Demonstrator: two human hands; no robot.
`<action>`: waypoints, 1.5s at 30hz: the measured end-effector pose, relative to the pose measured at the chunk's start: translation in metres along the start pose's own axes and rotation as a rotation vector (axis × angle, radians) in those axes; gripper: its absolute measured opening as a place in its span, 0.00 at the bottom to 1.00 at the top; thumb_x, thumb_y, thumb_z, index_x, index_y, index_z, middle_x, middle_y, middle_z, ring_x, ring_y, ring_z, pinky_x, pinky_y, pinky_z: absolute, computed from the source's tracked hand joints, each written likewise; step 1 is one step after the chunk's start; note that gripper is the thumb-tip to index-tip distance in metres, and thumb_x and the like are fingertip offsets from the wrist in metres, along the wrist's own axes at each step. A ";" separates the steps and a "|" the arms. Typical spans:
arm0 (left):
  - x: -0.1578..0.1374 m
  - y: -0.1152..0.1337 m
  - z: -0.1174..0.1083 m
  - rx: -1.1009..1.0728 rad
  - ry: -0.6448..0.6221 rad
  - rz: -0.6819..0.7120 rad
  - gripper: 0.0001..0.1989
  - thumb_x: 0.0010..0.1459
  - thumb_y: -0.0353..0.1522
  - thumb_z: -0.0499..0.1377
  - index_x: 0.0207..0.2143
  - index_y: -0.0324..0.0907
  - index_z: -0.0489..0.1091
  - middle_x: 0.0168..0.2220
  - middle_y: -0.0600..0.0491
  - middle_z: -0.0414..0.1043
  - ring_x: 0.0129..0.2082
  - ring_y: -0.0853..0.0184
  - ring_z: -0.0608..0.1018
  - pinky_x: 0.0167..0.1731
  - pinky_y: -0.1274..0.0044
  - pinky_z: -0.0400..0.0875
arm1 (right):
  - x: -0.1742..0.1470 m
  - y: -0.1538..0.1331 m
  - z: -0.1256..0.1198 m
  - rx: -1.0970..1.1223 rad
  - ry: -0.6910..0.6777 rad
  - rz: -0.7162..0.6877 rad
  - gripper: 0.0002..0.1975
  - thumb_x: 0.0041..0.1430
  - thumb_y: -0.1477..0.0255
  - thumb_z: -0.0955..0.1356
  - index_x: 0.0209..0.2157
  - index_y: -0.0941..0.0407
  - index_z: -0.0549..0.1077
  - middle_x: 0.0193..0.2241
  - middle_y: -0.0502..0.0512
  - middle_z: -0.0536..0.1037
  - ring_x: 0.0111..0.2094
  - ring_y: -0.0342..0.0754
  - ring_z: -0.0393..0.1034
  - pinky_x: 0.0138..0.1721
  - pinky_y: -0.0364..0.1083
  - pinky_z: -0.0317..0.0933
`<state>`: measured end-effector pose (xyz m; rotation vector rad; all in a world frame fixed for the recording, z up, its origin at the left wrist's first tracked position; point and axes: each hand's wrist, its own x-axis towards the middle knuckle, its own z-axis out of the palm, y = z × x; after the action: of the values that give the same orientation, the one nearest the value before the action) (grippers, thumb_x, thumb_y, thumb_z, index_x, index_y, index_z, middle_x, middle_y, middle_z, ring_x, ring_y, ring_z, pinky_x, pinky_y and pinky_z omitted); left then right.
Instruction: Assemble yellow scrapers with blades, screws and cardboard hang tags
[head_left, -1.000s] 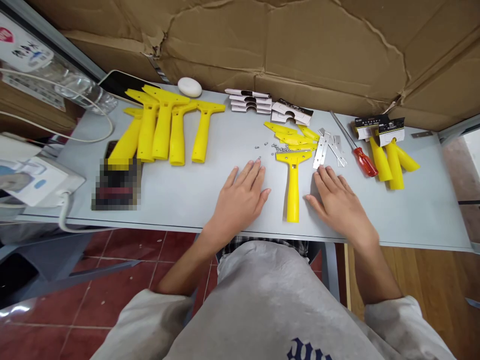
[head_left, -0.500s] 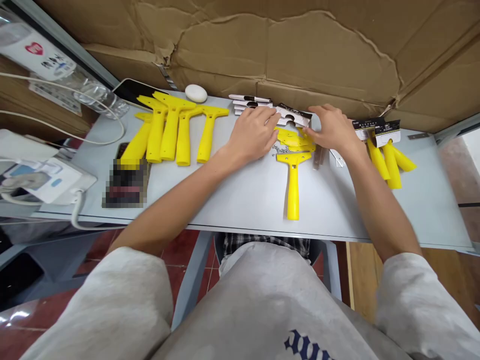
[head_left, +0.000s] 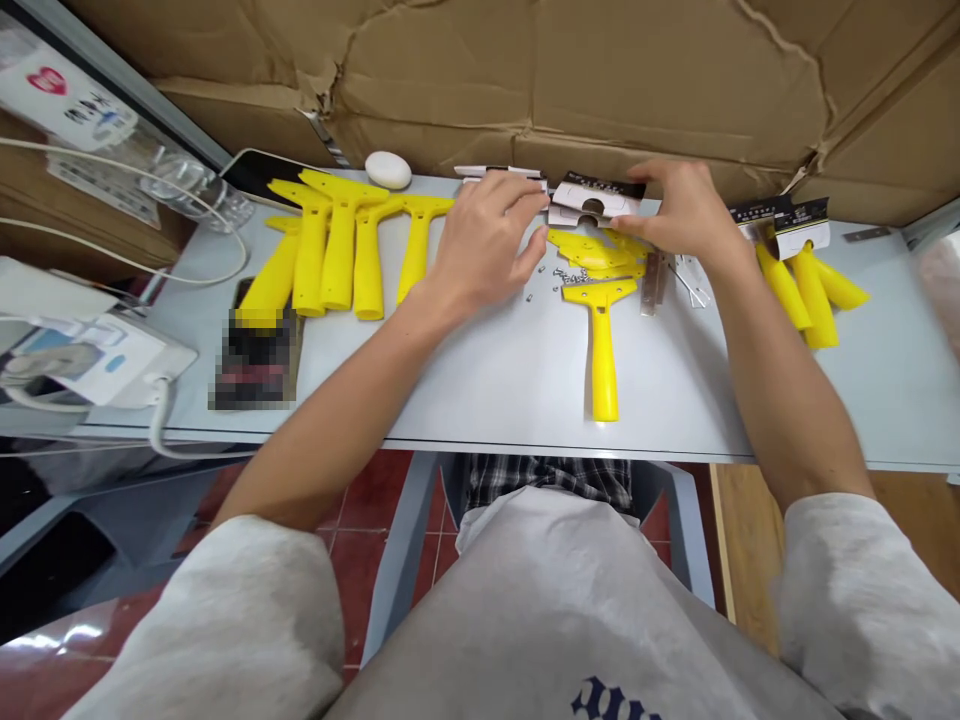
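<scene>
My right hand (head_left: 686,212) is at the back of the desk, its thumb and fingers around the right end of a folded black-and-white packaging card (head_left: 577,192). Another card lies just beneath. My left hand (head_left: 487,235) has its fingers loosely spread, thumb apart, beside a stack of white cards (head_left: 472,172) that it partly hides. Between the hands lie yellow plastic clamp plates (head_left: 589,252) and small screws (head_left: 574,276). In front of them is a yellow scraper handle (head_left: 604,350). Metal blades (head_left: 650,285) lie below my right hand.
Several yellow scraper handles (head_left: 337,245) lie at left, one over a blurred dark object (head_left: 255,370). Carded scrapers (head_left: 814,290) lie at right. A white egg-shaped object (head_left: 388,169), tablet-like device (head_left: 262,175), bottle (head_left: 97,120) and power strip (head_left: 127,360) stand around. Cardboard (head_left: 600,80) walls the back.
My right hand has moved in over the card's right end, and the card has shifted slightly back. My left hand has drawn a little left. The camera view has shifted slightly.
</scene>
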<state>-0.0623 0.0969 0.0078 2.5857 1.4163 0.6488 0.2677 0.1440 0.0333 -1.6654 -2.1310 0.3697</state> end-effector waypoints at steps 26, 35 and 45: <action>-0.013 0.028 0.013 -0.077 -0.152 0.521 0.31 0.72 0.29 0.59 0.74 0.50 0.80 0.78 0.43 0.78 0.80 0.45 0.75 0.79 0.47 0.68 | -0.223 -0.018 0.022 0.501 -0.033 -0.011 0.51 0.51 0.37 0.85 0.65 0.57 0.81 0.57 0.60 0.85 0.36 0.38 0.73 0.37 0.40 0.70; -0.019 0.045 0.026 -0.162 -0.264 0.502 0.27 0.75 0.27 0.61 0.67 0.58 0.87 0.80 0.48 0.77 0.83 0.50 0.74 0.82 0.47 0.65 | -0.249 -0.031 0.006 0.388 -0.157 -0.066 0.47 0.56 0.33 0.82 0.61 0.56 0.85 0.56 0.60 0.85 0.46 0.44 0.76 0.55 0.46 0.76; -0.016 0.039 0.036 -0.112 -0.184 0.563 0.22 0.76 0.29 0.63 0.66 0.53 0.87 0.74 0.45 0.84 0.72 0.52 0.84 0.71 0.57 0.78 | -0.291 -0.046 -0.006 0.470 -0.382 -0.127 0.38 0.58 0.39 0.85 0.54 0.55 0.85 0.53 0.57 0.86 0.49 0.44 0.80 0.50 0.44 0.77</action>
<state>-0.0238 0.0654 -0.0176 2.8635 0.5740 0.5057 0.2904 -0.1487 0.0145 -1.2563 -2.1639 1.1259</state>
